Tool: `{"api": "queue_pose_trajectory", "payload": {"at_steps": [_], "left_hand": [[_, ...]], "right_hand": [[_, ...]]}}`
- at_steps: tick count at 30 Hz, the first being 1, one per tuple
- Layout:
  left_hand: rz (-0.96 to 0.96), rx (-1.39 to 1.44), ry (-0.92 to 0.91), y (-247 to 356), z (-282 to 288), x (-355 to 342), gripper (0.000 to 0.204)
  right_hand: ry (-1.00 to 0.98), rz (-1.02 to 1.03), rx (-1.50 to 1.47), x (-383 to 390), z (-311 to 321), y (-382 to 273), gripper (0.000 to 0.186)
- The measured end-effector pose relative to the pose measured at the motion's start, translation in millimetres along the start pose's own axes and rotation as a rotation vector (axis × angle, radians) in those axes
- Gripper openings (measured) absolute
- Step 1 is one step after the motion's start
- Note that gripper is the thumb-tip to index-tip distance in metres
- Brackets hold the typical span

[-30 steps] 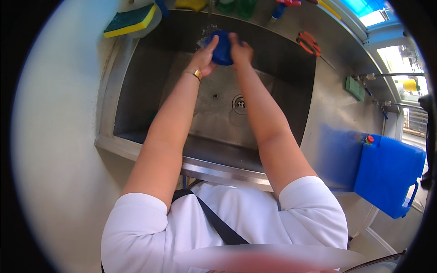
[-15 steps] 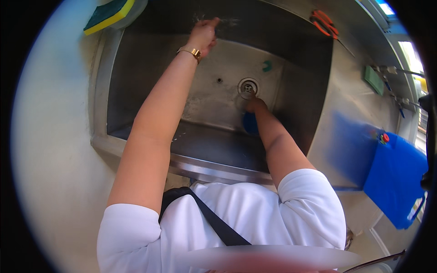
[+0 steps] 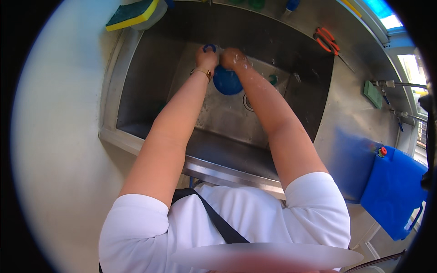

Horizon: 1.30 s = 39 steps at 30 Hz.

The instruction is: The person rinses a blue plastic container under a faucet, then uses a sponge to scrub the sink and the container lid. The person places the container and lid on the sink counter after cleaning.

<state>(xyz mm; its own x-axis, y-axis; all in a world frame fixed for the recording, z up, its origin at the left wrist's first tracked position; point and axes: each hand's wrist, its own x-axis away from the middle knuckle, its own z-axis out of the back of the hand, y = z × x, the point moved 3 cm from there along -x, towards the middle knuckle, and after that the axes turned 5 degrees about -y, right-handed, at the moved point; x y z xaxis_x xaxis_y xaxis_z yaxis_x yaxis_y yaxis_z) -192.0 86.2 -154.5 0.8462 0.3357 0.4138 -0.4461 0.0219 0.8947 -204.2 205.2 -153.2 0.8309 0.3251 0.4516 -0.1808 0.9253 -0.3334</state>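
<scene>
Both hands are close together over the far part of a deep steel sink (image 3: 246,120). My left hand (image 3: 207,58), a gold watch at its wrist, has its fingers curled about a small dark blue ring-shaped piece (image 3: 209,47). Just to its right, my right hand (image 3: 234,59) is closed at the upper rim of a blue round thing (image 3: 228,81), perhaps a bowl; its fingertips are hidden. Water drops splash around the right hand and forearm. The drain (image 3: 248,103) shows partly behind the right forearm.
A yellow and green sponge (image 3: 133,14) rests at the far left rim. Orange-handled pliers or scissors (image 3: 327,41) lie on the right ledge, with a green block (image 3: 373,94) near the pipes. A blue jerrycan (image 3: 394,193) stands at the right. A small green piece (image 3: 272,79) is in the sink.
My right hand has moved from the drain away and leftward to beside the left hand, bringing the blue round thing along. My left hand has come back a little from the far wall.
</scene>
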Motion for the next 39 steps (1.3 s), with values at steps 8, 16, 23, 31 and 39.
{"api": "queue_pose_trajectory", "payload": {"at_steps": [8, 16, 23, 31, 39], "left_hand": [[0.099, 0.449, -0.201, 31, 11, -15, 0.032], [0.058, 0.370, -0.068, -1, 16, -1, 0.043], [0.313, 0.466, -0.312, 33, 9, -21, 0.051], [0.195, 0.646, 0.001, 16, 28, -21, 0.030], [-0.518, -0.444, 0.124, 34, 23, -23, 0.039]], "right_hand": [[0.135, 0.331, -0.116, 55, 60, -42, 0.050], [0.071, 0.062, -0.340, 22, 71, -3, 0.046], [0.145, 0.317, -0.244, 54, 71, -36, 0.035], [0.241, 0.405, -0.159, 60, 82, -40, 0.034], [0.274, 0.173, -0.504, 18, 84, -22, 0.049]]}}
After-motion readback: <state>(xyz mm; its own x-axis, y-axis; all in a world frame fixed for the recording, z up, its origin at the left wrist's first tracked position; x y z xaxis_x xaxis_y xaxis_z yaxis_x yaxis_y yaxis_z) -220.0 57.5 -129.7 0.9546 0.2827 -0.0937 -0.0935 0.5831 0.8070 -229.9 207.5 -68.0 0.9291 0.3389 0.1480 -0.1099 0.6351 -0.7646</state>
